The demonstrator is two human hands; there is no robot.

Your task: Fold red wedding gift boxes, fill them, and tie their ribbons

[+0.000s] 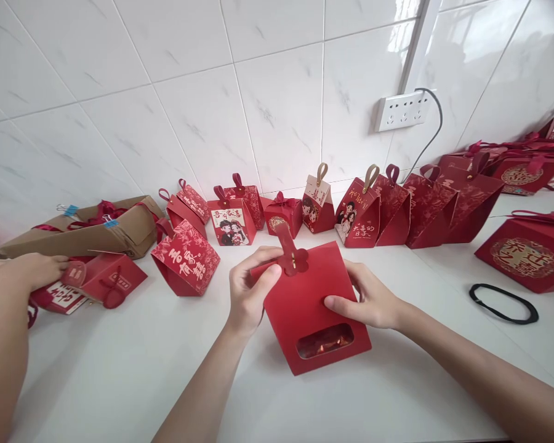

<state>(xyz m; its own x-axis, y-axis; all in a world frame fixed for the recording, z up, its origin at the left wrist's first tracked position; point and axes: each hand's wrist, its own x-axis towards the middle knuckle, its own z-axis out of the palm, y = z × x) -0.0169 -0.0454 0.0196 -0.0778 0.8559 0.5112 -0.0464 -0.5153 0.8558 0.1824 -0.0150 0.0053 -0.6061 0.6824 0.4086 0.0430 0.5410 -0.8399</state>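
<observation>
A red gift box (pixel 311 295) is held between my two hands, tilted above the white table. Its small window near the bottom shows shiny wrapped pieces inside, and a red strap handle (pixel 286 243) with a gold fastener rises from its top. My left hand (pixel 253 289) grips the upper left edge, thumb on the front by the handle. On the right side, my right hand (pixel 367 295) has its thumb laid on the front face and its fingers behind. The fingers behind the box are partly hidden.
Several red gift boxes (pixel 357 212) stand along the tiled wall. At left, another person's hand (pixel 39 271) rests by red boxes (pixel 106 277), near a cardboard box (pixel 138 227) of ribbons. A black band (pixel 503 303) lies at right, below a power socket (pixel 404 111).
</observation>
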